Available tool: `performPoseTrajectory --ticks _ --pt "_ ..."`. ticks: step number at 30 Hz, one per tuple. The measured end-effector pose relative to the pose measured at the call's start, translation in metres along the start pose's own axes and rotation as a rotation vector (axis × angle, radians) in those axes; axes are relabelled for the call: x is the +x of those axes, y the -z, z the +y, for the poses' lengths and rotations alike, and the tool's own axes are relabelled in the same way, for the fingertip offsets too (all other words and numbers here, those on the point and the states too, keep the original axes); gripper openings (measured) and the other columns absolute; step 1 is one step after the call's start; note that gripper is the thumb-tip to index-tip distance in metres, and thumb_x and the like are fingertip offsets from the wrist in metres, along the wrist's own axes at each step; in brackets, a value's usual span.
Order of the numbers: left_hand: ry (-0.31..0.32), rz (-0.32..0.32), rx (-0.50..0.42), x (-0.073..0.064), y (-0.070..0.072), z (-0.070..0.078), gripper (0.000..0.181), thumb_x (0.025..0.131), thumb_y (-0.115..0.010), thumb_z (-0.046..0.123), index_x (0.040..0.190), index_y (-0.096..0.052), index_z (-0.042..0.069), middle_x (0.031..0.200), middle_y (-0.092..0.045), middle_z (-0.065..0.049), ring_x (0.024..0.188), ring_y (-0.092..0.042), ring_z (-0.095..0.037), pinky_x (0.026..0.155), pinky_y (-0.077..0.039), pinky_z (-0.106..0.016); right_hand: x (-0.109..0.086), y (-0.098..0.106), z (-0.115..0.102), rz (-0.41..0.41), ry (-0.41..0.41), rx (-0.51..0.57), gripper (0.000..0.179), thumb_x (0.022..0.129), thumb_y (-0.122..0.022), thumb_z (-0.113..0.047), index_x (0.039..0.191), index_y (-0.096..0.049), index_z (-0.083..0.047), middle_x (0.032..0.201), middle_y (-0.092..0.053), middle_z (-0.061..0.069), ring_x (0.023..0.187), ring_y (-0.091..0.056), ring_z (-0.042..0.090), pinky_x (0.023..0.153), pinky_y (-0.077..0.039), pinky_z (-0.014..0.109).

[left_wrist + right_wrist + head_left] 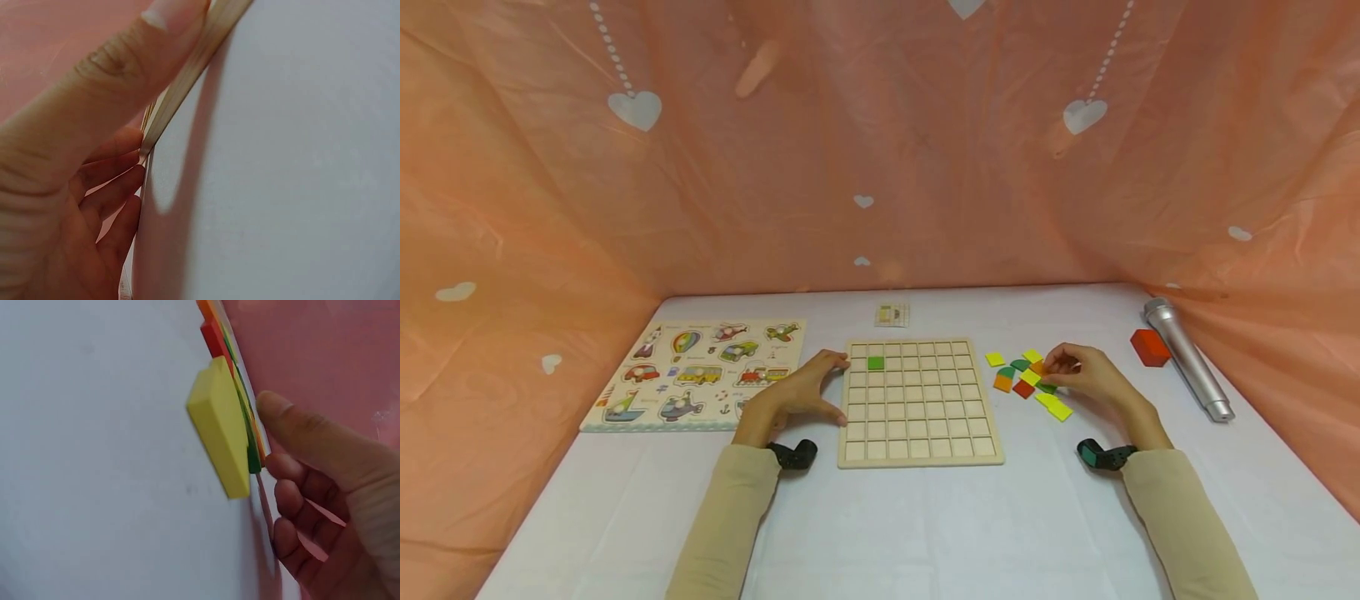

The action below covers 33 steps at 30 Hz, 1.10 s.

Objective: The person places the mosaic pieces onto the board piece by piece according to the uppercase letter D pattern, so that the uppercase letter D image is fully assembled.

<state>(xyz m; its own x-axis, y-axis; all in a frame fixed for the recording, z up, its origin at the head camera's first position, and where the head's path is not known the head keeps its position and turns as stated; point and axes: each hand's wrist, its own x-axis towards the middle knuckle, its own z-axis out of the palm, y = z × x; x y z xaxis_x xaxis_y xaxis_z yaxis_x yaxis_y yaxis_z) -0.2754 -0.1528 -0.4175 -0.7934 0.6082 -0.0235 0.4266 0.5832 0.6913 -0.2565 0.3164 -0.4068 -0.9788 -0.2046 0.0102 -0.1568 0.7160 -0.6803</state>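
Observation:
A wooden grid board lies flat in the middle of the table, with one green square tile in an upper-left cell. My left hand rests at the board's left edge, thumb and fingers spread apart along it. In the left wrist view, the thumb lies against the board's wooden side. To the right, my right hand reaches to a loose pile of coloured tiles, fingertips beside a yellow tile. The right wrist view has a gap between thumb and fingers, near an orange tile.
A vehicle picture puzzle board lies on the left. Behind the grid board is a small pattern card. A red block and a silver microphone lie at the far right. An orange curtain closes off the table's back.

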Motion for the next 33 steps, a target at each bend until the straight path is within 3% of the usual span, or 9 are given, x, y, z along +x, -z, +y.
performPoseTrajectory --ticks 5,12,17,21,23,29,33 --pt "0.011 0.001 -0.024 0.0 0.0 0.0 0.093 0.058 -0.089 0.023 0.133 -0.04 -0.001 0.145 -0.028 -0.014 0.138 -0.021 -0.031 0.113 -0.019 -0.045 0.001 0.0 0.012 -0.042 -0.032 0.05 0.036 0.079 -0.075 -0.026 0.102 -0.06 -0.004 0.089 -0.058 0.009 0.082 -0.051 0.024 0.067 -0.048 0.02" --pt "0.023 -0.001 -0.047 0.0 0.0 -0.002 0.094 0.058 -0.089 0.023 0.134 -0.04 0.0 0.146 -0.027 -0.013 0.138 -0.019 -0.03 0.113 -0.018 -0.045 0.001 -0.002 0.012 -0.06 -0.007 0.058 0.038 0.079 -0.075 -0.024 0.106 -0.062 -0.001 0.093 -0.06 0.01 0.084 -0.05 0.024 0.069 -0.047 0.021" --pt "-0.005 -0.01 0.0 -0.001 0.001 -0.002 0.092 0.06 -0.088 0.026 0.134 -0.039 0.0 0.146 -0.027 -0.014 0.138 -0.021 -0.03 0.112 -0.021 -0.046 0.0 -0.002 0.009 -0.052 -0.019 0.015 0.036 0.083 -0.067 -0.013 0.117 -0.059 -0.002 0.113 -0.058 0.015 0.1 -0.049 0.028 0.088 -0.044 0.037" --pt "-0.036 -0.012 0.04 -0.001 0.002 -0.002 0.09 0.063 -0.087 0.029 0.133 -0.039 -0.001 0.145 -0.027 -0.015 0.137 -0.023 -0.032 0.11 -0.024 -0.048 0.001 -0.003 0.013 -0.032 -0.041 0.009 0.044 0.083 -0.068 -0.015 0.123 -0.056 -0.003 0.121 -0.055 0.017 0.109 -0.046 0.032 0.098 -0.037 0.049" --pt "-0.033 -0.015 0.039 -0.002 0.002 -0.002 0.09 0.063 -0.087 0.029 0.134 -0.039 0.0 0.145 -0.027 -0.015 0.137 -0.022 -0.032 0.111 -0.024 -0.047 0.001 -0.003 0.014 -0.022 -0.05 0.002 0.047 0.082 -0.071 -0.02 0.123 -0.056 -0.003 0.119 -0.056 0.017 0.107 -0.047 0.031 0.096 -0.039 0.047" --pt "-0.014 -0.008 0.002 -0.001 0.001 -0.001 0.091 0.062 -0.087 0.027 0.134 -0.039 0.0 0.146 -0.028 -0.013 0.138 -0.021 -0.03 0.112 -0.021 -0.045 0.0 0.0 0.015 0.018 -0.05 -0.066 0.041 0.082 -0.072 -0.028 0.115 -0.062 -0.005 0.106 -0.06 0.012 0.092 -0.05 0.025 0.077 -0.047 0.026" --pt "-0.008 -0.002 -0.021 -0.002 0.0 -0.001 0.09 0.061 -0.088 0.025 0.134 -0.04 0.001 0.145 -0.028 -0.012 0.138 -0.021 -0.029 0.112 -0.021 -0.045 0.001 0.002 0.009 0.056 -0.014 -0.097 0.04 0.083 -0.071 -0.03 0.113 -0.064 -0.005 0.103 -0.062 0.011 0.09 -0.053 0.025 0.077 -0.048 0.027"
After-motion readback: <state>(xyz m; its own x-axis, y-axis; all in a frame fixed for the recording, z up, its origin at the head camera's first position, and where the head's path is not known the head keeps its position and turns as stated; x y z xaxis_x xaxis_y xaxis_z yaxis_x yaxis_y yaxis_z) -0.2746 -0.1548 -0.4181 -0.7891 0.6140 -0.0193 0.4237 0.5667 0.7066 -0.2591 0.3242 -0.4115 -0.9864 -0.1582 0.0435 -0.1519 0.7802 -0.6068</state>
